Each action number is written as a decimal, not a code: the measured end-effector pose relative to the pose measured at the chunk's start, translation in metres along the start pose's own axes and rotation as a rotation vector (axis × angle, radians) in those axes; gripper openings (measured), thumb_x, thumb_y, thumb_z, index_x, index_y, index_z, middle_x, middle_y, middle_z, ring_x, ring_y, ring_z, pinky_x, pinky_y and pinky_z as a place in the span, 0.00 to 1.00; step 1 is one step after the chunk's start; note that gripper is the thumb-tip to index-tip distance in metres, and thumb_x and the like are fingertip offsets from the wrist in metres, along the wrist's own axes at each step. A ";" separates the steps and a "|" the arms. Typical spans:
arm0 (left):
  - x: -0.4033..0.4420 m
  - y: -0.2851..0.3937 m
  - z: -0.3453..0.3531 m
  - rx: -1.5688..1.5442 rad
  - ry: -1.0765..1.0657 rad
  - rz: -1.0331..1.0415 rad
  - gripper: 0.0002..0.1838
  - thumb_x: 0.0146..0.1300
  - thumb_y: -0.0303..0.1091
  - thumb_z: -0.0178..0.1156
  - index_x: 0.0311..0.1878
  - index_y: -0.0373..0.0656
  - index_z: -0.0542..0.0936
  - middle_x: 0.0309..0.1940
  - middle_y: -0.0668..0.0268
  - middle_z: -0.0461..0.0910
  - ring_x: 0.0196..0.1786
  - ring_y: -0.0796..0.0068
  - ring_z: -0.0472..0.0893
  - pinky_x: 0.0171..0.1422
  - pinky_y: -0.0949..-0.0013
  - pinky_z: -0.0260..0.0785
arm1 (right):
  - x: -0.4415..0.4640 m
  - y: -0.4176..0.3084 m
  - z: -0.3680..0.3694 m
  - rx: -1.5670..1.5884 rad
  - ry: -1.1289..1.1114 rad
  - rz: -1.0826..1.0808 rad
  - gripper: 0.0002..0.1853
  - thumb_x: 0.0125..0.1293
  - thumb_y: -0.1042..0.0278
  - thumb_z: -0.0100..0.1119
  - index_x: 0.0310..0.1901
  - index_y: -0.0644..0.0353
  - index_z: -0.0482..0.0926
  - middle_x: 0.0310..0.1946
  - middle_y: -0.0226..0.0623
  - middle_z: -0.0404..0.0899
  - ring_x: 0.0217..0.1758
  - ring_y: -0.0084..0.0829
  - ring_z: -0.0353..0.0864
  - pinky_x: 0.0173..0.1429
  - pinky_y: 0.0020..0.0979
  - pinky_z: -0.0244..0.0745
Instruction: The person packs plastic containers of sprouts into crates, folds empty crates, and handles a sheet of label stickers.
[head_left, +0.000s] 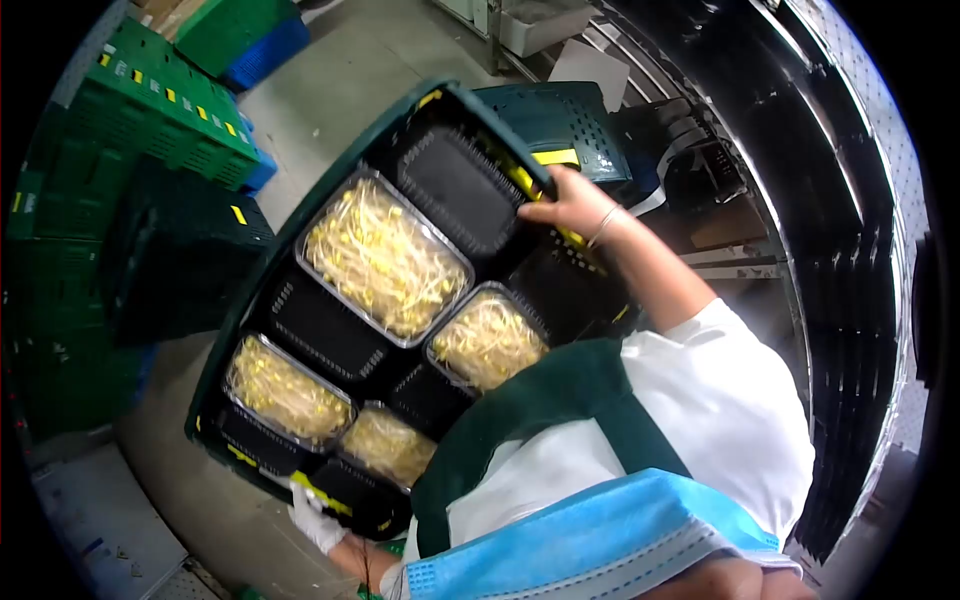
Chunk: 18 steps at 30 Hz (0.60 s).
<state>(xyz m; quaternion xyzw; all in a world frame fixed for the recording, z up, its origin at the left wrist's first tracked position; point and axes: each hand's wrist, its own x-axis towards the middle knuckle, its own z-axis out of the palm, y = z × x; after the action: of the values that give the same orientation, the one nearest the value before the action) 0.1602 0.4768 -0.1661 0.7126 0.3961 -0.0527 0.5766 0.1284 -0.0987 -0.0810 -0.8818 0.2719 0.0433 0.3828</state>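
Observation:
A dark green plastic crate (330, 172) tilts across the middle of the head view, held between my hands. Inside it, clear-lidded packs of bean sprouts (385, 262) alternate with black trays (455, 185); smaller sprout packs (288, 392) show lower down. My right hand (578, 205), with a thin band at its wrist, is closed over the crate's upper right edge, thumb on the inside, by a yellow strip. At the crate's lower left end, my white-gloved left hand (316, 518) grips the edge beside another yellow strip; some of its fingers are hidden beneath.
Green crates (165, 100) stand stacked on the left, with a darker crate (190, 255) in front. Another crate (560, 115) sits beyond my right hand. Black stacked trays or panels (850, 300) line the right side. Grey floor (320, 90) shows at the top.

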 end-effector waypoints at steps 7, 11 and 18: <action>0.063 -0.017 0.079 -0.316 -0.353 0.234 0.10 0.52 0.38 0.61 0.28 0.46 0.72 0.16 0.77 0.65 0.15 0.87 0.60 0.17 0.80 0.51 | -0.083 -0.016 -0.012 -0.135 0.524 -0.280 0.27 0.43 0.54 0.68 0.33 0.71 0.70 0.25 0.44 0.74 0.28 0.33 0.73 0.36 0.32 0.69; 0.078 -0.001 0.071 -0.337 -0.430 0.346 0.10 0.52 0.39 0.62 0.24 0.47 0.72 0.12 0.76 0.65 0.11 0.87 0.59 0.13 0.80 0.49 | -0.085 -0.011 -0.008 0.040 0.476 -0.167 0.24 0.43 0.55 0.68 0.32 0.67 0.72 0.25 0.36 0.75 0.25 0.25 0.71 0.31 0.27 0.69; 0.130 0.020 0.046 -0.042 -0.572 0.326 0.07 0.53 0.33 0.59 0.24 0.41 0.74 0.14 0.70 0.71 0.10 0.85 0.61 0.13 0.80 0.52 | -0.038 0.034 0.070 -0.261 0.449 0.159 0.33 0.43 0.48 0.65 0.41 0.73 0.72 0.35 0.48 0.76 0.41 0.36 0.76 0.45 0.32 0.69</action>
<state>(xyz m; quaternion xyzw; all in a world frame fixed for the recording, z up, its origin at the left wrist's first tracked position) 0.2785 0.5019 -0.2347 0.7109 0.0998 -0.1493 0.6799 0.0877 -0.0518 -0.1410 -0.8872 0.4103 -0.0887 0.1915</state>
